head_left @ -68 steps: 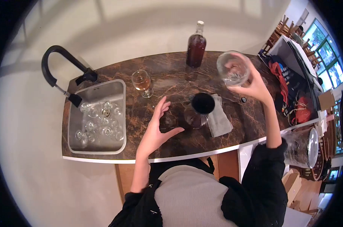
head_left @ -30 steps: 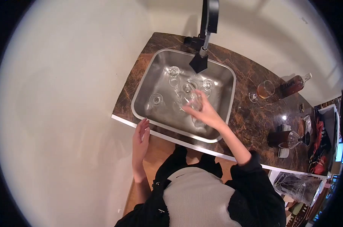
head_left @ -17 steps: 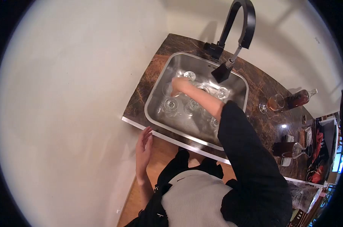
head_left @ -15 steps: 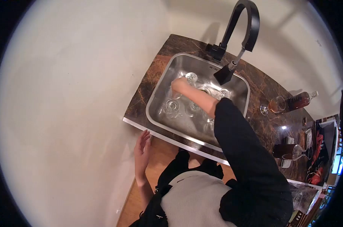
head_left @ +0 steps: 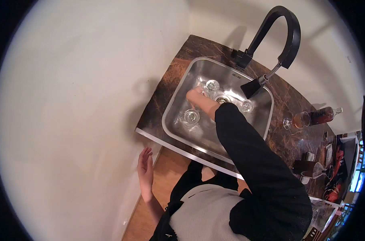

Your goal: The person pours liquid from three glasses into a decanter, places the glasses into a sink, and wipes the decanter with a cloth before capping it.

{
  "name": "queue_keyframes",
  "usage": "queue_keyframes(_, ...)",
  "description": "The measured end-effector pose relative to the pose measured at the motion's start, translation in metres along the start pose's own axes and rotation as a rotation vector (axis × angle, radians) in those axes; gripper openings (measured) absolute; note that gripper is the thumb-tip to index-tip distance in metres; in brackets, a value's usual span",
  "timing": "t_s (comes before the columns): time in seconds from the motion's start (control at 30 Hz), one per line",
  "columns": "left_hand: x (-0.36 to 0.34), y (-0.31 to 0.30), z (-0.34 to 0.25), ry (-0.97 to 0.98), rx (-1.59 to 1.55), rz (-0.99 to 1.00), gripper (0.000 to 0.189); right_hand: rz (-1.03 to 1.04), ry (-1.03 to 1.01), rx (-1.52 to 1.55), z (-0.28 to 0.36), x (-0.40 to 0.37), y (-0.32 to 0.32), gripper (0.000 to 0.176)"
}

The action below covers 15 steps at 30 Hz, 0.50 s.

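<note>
Down in the steel sink [head_left: 177, 109], the right hand [head_left: 197, 97] rests low against the far left part of the basin, knuckles up and fingers [head_left: 191, 94] curled downward. Whether they close on anything cannot be told: the fingertips are turned away from the camera, and clear glass against wet steel gives nothing firm to read beneath them.

A stemmed glass [head_left: 212, 85] stands just past the fingers on the faucet side, very close to them, though contact cannot be judged. A second glass [head_left: 191, 116] stands on the near side of the fingers, close under the wrist and apart from it. The drain [head_left: 223, 99] lies just to the right of the fingers, partly covered by the forearm. A third glass [head_left: 247, 105] stands further right, beyond the drain and under the black spray head [head_left: 252, 87].

The black sleeve [head_left: 246, 148] crosses the near half of the basin and hides what lies beneath it. The left hand [head_left: 145, 174] hangs well apart from the sink, below the counter [head_left: 158, 107] edge, fingers spread loosely and holding nothing.

The black faucet [head_left: 290, 30] arches above the back rim, well beyond the right fingers. Far to the right on the marbled counter stand a glass of amber liquid [head_left: 299, 119] and a dark bottle [head_left: 324, 114] just beside it; both are small and warped near the lens edge.
</note>
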<state>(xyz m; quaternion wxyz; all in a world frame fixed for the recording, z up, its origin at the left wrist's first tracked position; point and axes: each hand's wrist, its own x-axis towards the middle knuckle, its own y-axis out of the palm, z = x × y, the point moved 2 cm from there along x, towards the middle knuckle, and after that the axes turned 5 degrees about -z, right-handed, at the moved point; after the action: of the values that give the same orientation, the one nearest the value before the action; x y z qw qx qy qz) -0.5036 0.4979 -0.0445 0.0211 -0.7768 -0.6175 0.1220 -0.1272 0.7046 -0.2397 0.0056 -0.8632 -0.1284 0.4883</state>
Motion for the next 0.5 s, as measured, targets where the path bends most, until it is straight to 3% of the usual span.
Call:
queue_keyframes(0.17, 0.003, -0.001, -0.006, -0.017, 0.04, 0.002, 0.038, -0.061, -0.082, 0.074, 0.005, 0.049, 0.003, 0.062)
queue_keyframes(0.27, 0.005, -0.001, -0.009, -0.035, 0.036, -0.005, 0.038, 0.016, 0.006, 0.012, 0.012, 0.049, 0.002, 0.061)
queue_keyframes(0.37, 0.007, -0.002, -0.011, -0.035, 0.043, -0.008, 0.038, -0.106, -0.044, -0.013, 0.004, 0.013, 0.005, 0.055)
queue_keyframes(0.5, 0.01, -0.001, -0.009, -0.037, 0.029, -0.01, 0.038, 0.03, -0.005, -0.039, 0.017, 0.036, -0.002, 0.049)
